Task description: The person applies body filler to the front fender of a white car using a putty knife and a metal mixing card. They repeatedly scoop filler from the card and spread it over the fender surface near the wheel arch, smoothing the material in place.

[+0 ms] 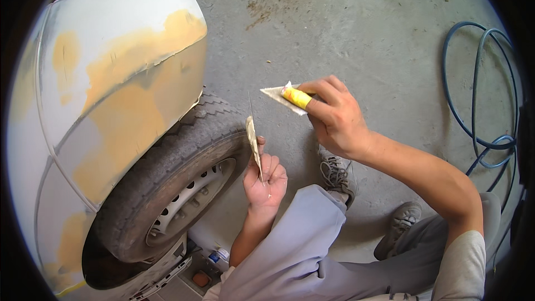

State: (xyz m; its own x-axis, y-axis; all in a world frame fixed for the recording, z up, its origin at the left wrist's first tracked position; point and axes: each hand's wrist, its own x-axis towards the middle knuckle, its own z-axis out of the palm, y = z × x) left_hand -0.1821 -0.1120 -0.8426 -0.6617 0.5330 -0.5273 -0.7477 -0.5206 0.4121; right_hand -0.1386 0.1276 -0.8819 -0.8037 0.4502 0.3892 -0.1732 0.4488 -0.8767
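The filler spreader (pixel 273 95) should be light, its thin blade probably springy, so I'd take it by the yellow-wrapped grip (pixel 296 97), where my right fingers (pixel 320 87) are clamped. It's at one o'clock from the thin putty plate (pixel 251 134) my left fingers (pixel 274 171) pinch. The blade looks pale, pointed, smeared; the plate, edge-on, carries cream paste.

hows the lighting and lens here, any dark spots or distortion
Head view: black fisheye vignette at the corners; head view: soft, fairly even light on the concrete floor; head view: deep shadow in the wheel arch beside the tire; head view: the blade in the left hand shows nearly edge-on.
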